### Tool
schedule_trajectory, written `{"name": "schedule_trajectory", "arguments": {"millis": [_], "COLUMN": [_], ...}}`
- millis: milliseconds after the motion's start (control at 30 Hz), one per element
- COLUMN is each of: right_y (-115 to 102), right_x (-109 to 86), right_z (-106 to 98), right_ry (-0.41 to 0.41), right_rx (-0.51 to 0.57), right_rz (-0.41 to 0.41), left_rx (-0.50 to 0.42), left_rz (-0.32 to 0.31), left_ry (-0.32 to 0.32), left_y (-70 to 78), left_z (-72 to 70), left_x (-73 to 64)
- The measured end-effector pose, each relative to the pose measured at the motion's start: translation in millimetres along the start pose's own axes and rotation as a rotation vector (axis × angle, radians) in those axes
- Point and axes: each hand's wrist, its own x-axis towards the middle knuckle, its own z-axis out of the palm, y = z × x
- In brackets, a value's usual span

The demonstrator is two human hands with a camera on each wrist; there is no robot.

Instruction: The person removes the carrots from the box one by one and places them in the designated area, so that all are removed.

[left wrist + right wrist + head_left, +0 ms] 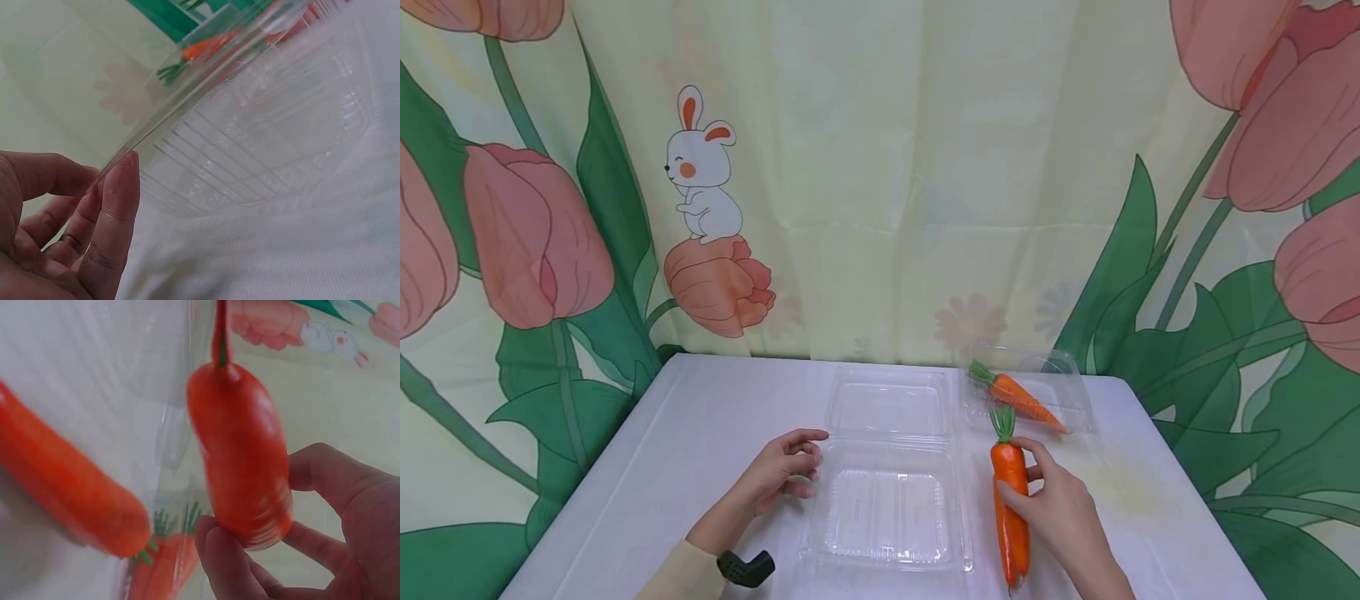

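Observation:
An open clear plastic clamshell box [887,521] lies in the middle of the table, its lid spread toward the back. At its left edge is my left hand [786,471]; in the left wrist view the thumb and fingers pinch the thin plastic rim [147,134]. To the right of the box, my right hand [1060,500] holds an orange carrot [1011,467] between thumb and fingers, green top pointing away. A second carrot [69,481] lies close beside it. The right wrist view shows the held carrot [240,450] end-on, partly blurred.
Behind the right hand stands another clear plastic box [1075,392] with a carrot [1018,396] in it. A white cloth covers the table [700,417]. A curtain [865,167] printed with tulips and a rabbit hangs at the back edge.

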Motion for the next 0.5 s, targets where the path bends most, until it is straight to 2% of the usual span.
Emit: {"name": "schedule_trajectory", "arguments": {"millis": [500], "right_y": [32.2], "right_x": [9.3], "right_z": [-9.1], "right_ry": [-0.020], "right_rx": [-0.109], "right_rz": [0.124], "left_rx": [0.010], "left_rz": [0.003], "left_ry": [0.004], "left_y": [1.3], "left_z": [0.2], "left_x": [-1.0]}}
